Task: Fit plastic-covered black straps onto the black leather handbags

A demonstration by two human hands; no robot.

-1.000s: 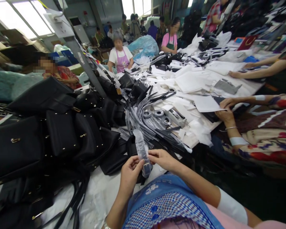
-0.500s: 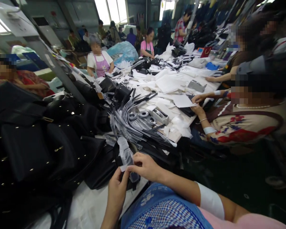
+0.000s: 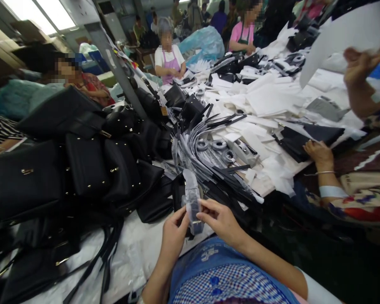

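Note:
A strap wrapped in translucent plastic (image 3: 192, 194) stands up in a curve in front of me, near a black bag (image 3: 178, 192). From its left side, my left hand (image 3: 173, 233) pinches the wrapping between thumb and fingers. On the other side, my right hand (image 3: 221, 220) is closed on the same strap, its thumb and index finger at the wrapping's edge. Just beyond, a bundle of plastic-covered straps (image 3: 194, 154) spreads over the table. The lower part of the held strap is partly hidden by my fingers.
Black handbags (image 3: 85, 166) are piled at the left. Tape rolls (image 3: 219, 145) and a grey tape dispenser (image 3: 244, 152) lie past the straps, among white sheets (image 3: 269, 99). A co-worker's hand (image 3: 321, 156) rests by a black bag at right. A metal post (image 3: 117, 71) rises at the left.
The view has swung left. My right fingers have shifted to the strap's right side, and a white piece at my left fingertips no longer shows. The co-worker at right has lifted a white sheet.

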